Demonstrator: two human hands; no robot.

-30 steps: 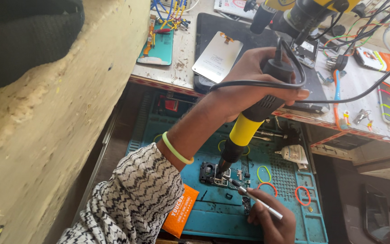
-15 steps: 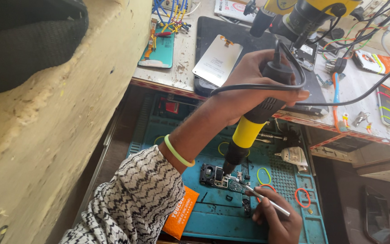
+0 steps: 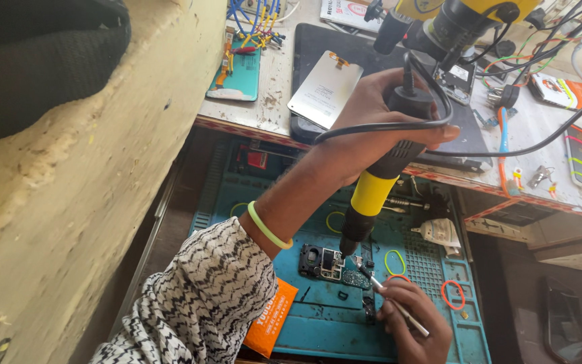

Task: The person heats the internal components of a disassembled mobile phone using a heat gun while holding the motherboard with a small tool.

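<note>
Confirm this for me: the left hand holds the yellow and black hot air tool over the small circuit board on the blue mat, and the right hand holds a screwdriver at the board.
One detail is wrong. In the head view, the right hand holds thin metal tweezers, not a screwdriver. The rest stands: the left hand holds the yellow and black hot air tool over the small circuit board on the blue mat.

Patterned black-white sleeve [image 3: 203,296], green wristband [image 3: 267,226]

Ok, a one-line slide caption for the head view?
Left hand aims a hot-air tool at a circuit board; right hand holds tweezers.
</note>
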